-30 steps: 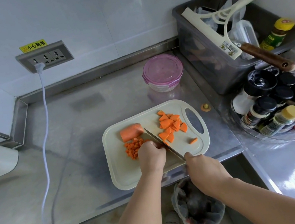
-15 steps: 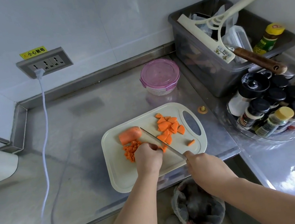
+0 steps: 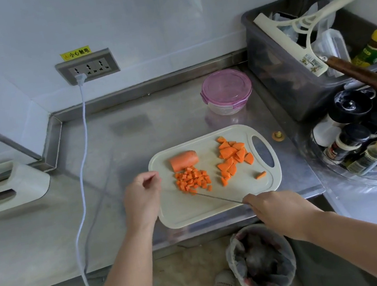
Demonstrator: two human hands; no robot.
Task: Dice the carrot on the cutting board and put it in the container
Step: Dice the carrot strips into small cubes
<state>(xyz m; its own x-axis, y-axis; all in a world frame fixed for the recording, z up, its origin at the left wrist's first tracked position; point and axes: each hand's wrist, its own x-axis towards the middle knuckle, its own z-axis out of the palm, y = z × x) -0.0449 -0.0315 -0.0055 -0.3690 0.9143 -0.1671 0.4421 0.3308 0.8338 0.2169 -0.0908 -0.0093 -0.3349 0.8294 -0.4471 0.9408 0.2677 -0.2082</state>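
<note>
Now the left hand (image 3: 141, 195) curls loosely, empty, left of centre; the right hand (image 3: 276, 210) grips the knife (image 3: 219, 197). On the board (image 3: 189, 215) mid-frame, the carrot stub (image 3: 183, 160) looks firm and roll-prone: pin it from above.

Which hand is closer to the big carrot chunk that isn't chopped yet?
The left hand. It is just left of the carrot chunk, at the left edge of the cutting board. The right hand is farther, at the near edge, holding the knife.
</note>
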